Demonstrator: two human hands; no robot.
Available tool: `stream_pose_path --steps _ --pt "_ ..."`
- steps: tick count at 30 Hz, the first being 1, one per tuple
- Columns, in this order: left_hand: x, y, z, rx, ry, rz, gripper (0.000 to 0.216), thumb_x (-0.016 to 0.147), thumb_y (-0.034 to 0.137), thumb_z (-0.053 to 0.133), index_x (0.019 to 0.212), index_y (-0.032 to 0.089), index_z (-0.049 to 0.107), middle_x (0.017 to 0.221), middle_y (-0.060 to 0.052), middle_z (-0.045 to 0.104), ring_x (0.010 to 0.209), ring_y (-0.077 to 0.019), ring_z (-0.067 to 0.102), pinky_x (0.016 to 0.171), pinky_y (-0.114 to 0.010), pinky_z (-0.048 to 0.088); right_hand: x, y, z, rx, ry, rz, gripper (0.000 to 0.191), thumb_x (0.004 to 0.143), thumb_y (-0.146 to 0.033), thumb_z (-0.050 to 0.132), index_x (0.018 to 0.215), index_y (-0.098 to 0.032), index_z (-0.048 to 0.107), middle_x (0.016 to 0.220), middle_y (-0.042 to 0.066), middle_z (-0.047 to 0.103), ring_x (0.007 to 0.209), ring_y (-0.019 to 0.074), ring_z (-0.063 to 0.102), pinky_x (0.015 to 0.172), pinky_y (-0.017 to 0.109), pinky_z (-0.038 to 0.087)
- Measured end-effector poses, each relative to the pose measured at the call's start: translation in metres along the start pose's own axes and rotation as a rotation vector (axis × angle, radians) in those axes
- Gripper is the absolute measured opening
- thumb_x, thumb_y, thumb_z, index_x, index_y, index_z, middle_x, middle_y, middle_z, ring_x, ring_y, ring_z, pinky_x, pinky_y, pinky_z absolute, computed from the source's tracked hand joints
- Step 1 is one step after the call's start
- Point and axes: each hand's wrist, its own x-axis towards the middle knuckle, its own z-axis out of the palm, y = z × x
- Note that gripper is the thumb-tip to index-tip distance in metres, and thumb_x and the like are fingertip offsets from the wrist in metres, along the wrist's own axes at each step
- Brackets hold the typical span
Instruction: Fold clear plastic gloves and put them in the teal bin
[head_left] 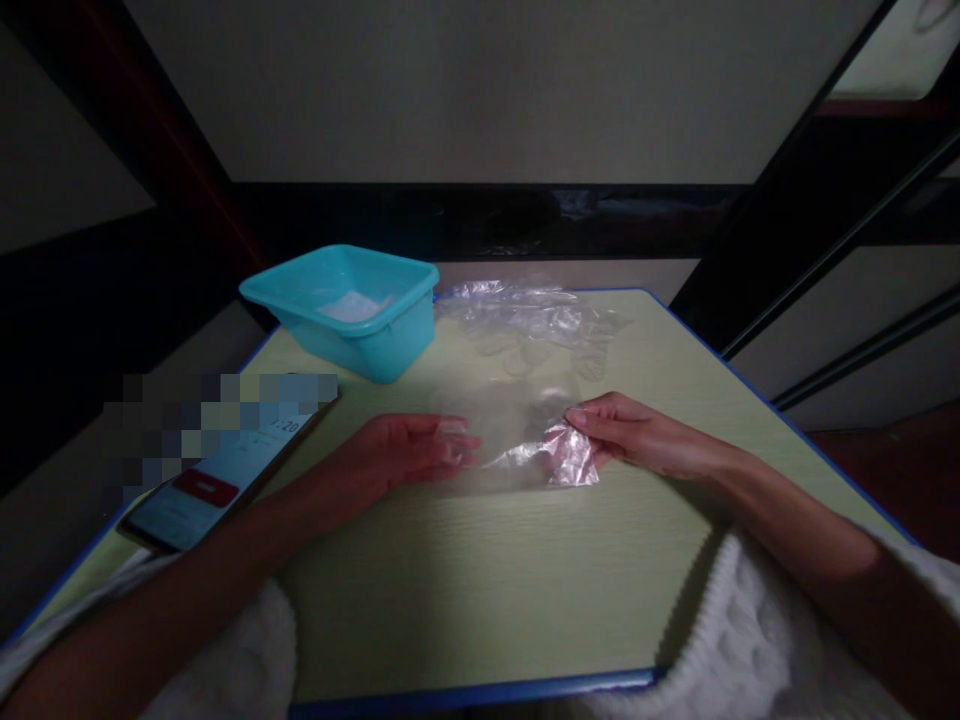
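A clear thin plastic bag or glove (517, 440) is stretched between both hands above the pale green table (487, 590). My left hand (409, 450) pinches its left edge with fingers pressed together. My right hand (637, 435) pinches the crinkled right edge between thumb and fingers. Both forearms come out of white knitted sleeves and rest near the table's front corners.
A turquoise plastic tub (349, 310) with something white inside stands at the back left. A heap of clear plastic sheets (536, 320) lies behind the hands. A phone (225, 470) with a lit screen lies at the left edge. The table has a blue rim.
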Motion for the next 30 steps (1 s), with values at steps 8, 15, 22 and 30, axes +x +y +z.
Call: stream_pose_path --steps 8,15,22,30 --pt "0.005 -0.005 -0.001 0.164 0.079 -0.027 0.051 0.061 0.019 0.075 0.109 0.015 0.058 0.105 -0.007 0.070 0.096 -0.0242 0.066 0.086 -0.037 0.048 0.008 0.002 0.002 0.141 0.146 0.070 0.025 0.080 -0.037 0.065 0.079 -0.011 0.065 0.067 0.007 0.071 0.061 0.0136 0.069 0.056 0.019 0.056" --pt "0.005 -0.007 0.001 0.149 0.119 -0.039 0.064 0.064 0.016 0.072 0.123 0.015 0.046 0.104 -0.008 0.070 0.090 -0.0208 0.067 0.079 -0.032 0.049 -0.001 -0.005 0.001 0.038 0.174 0.055 0.052 0.070 -0.025 0.074 0.113 -0.013 0.048 0.076 0.005 0.071 0.067 0.0119 0.068 0.062 0.019 0.054" --pt "0.003 -0.005 0.004 0.129 0.155 0.010 0.072 0.063 0.017 0.072 0.127 0.016 0.038 0.096 -0.005 0.070 0.085 -0.0202 0.068 0.078 -0.033 0.049 -0.008 -0.004 -0.001 -0.029 0.112 0.009 0.078 0.063 -0.018 0.077 0.127 -0.016 0.032 0.070 -0.003 0.064 0.060 0.0109 0.063 0.057 0.023 0.050" --pt "-0.001 0.001 0.009 0.198 0.189 -0.007 0.084 0.054 0.015 0.074 0.128 0.015 0.034 0.088 -0.002 0.067 0.074 -0.0178 0.067 0.068 -0.029 0.048 -0.009 -0.001 -0.002 -0.104 0.046 -0.010 0.088 0.060 -0.015 0.077 0.132 -0.014 0.025 0.065 -0.005 0.062 0.058 0.0099 0.060 0.055 0.021 0.047"
